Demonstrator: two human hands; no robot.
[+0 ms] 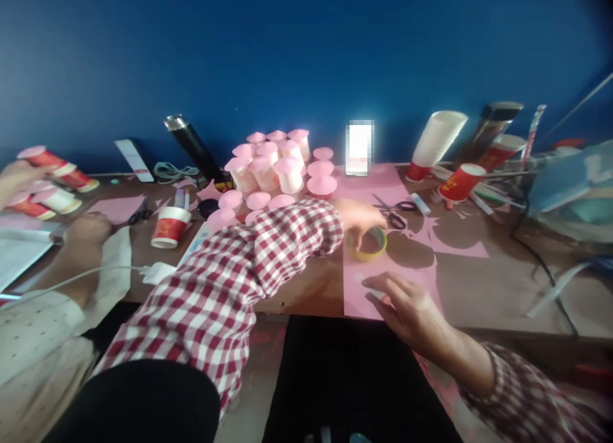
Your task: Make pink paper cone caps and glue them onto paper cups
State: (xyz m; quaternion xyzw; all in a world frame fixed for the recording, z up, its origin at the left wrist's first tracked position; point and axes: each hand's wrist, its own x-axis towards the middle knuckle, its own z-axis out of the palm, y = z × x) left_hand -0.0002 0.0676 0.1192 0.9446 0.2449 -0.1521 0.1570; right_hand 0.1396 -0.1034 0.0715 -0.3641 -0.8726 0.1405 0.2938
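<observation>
The left hand (359, 219) grips a yellow tape roll (368, 244) standing on the pink paper (383, 187). Just below the roll, the right hand (407, 306) lies half-open, pressing that paper; scissors (395, 213) sit just above

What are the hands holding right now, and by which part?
Left hand grips the yellow tape roll by its rim. Right hand presses on the pink paper sheet, maybe pinching something small.

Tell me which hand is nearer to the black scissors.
Left. The left hand rests on the yellow tape ring, just beside the black scissors. The right hand lies lower on the pink paper, farther from them.
</observation>
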